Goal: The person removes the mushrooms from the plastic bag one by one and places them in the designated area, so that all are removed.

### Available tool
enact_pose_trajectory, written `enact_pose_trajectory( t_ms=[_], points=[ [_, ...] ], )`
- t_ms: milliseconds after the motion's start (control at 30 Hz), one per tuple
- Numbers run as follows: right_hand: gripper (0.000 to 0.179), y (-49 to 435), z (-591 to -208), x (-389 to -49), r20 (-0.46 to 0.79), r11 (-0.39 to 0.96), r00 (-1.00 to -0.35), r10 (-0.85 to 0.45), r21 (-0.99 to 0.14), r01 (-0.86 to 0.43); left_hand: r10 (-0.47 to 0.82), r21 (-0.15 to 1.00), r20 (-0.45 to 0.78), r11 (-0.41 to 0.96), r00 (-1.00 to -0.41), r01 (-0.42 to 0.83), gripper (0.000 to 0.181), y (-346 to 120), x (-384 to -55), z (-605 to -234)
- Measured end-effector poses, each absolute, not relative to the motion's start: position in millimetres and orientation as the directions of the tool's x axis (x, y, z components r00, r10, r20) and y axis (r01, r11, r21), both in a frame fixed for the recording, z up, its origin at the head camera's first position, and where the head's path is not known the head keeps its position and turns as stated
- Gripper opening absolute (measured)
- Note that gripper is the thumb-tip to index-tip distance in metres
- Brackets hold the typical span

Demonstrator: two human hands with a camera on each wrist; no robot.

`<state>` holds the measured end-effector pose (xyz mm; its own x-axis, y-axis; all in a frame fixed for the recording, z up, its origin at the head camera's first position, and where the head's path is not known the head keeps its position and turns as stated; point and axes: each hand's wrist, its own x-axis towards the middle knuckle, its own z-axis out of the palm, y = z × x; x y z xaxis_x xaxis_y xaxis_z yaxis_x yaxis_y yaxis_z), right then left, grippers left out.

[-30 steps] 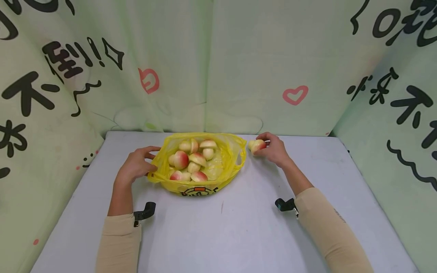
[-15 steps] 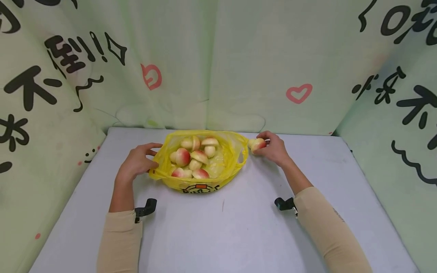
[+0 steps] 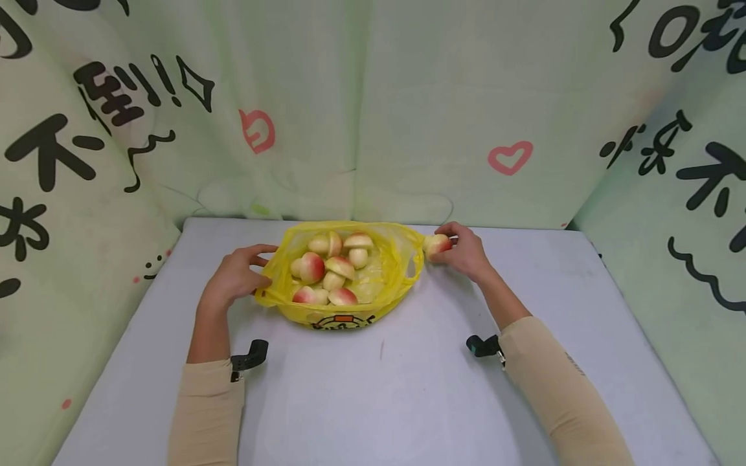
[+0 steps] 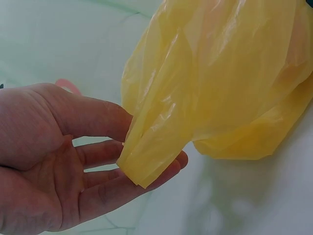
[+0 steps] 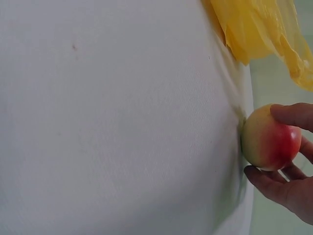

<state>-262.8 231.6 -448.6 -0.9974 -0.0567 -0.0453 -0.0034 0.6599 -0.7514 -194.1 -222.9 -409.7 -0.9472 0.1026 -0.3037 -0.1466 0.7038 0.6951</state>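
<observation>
A yellow plastic bag (image 3: 384, 291) lies with its mouth spread wide on the table, with several toy mushrooms (image 3: 339, 266) inside. Their caps are cream shading to red. At the bag's left side, my left hand (image 3: 237, 275) holds the edge; in the left wrist view a folded corner of the bag (image 4: 156, 142) lies between thumb and fingers, and the thumb's tip is hidden. Right of the bag, my right hand (image 3: 464, 251) grips another toy mushroom (image 3: 436, 246) by its cap. The right wrist view shows this cap (image 5: 269, 139) between thumb and fingers, close to the table.
A white-covered table (image 3: 373, 395) extends in front of the bag. Pale green curtains (image 3: 408, 97) with black lettering and red hearts enclose the back and both sides. Black wrist cameras (image 3: 250, 356) sit at both sleeves.
My right hand has shifted slightly left with the toy mushroom, closer to the bag's right edge. My left hand stays at the bag's left edge. The head view has tilted a little.
</observation>
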Motion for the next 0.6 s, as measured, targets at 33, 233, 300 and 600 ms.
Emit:
enact_pose_trajectory(
  t_ms=[33,233,300,600],
  points=[
    [0.057,231.6,-448.9,-262.9,-0.046,0.660,-0.997,-0.055,-0.752,-0.002,0.102,0.694,-0.303,0.705,-0.948,-0.146,0.071,-223.2,-193.7,-409.5],
    [0.058,231.7,-449.1,-262.1,-0.055,0.661,-0.997,-0.056,-0.751,0.004,0.110,0.697,-0.291,0.705,-0.950,-0.132,0.071,-226.1,-191.6,-408.9],
    [0.059,231.9,-448.4,-261.9,-0.058,0.657,-0.997,-0.056,-0.754,0.007,0.110,0.697,-0.290,0.705,-0.951,-0.131,0.070,-226.1,-191.6,-408.6],
    [0.061,231.6,-446.6,-261.6,-0.079,0.647,-0.996,-0.049,-0.762,0.029,0.107,0.687,-0.279,0.717,-0.954,-0.120,0.069,-225.2,-193.4,-409.5]
  ],
)
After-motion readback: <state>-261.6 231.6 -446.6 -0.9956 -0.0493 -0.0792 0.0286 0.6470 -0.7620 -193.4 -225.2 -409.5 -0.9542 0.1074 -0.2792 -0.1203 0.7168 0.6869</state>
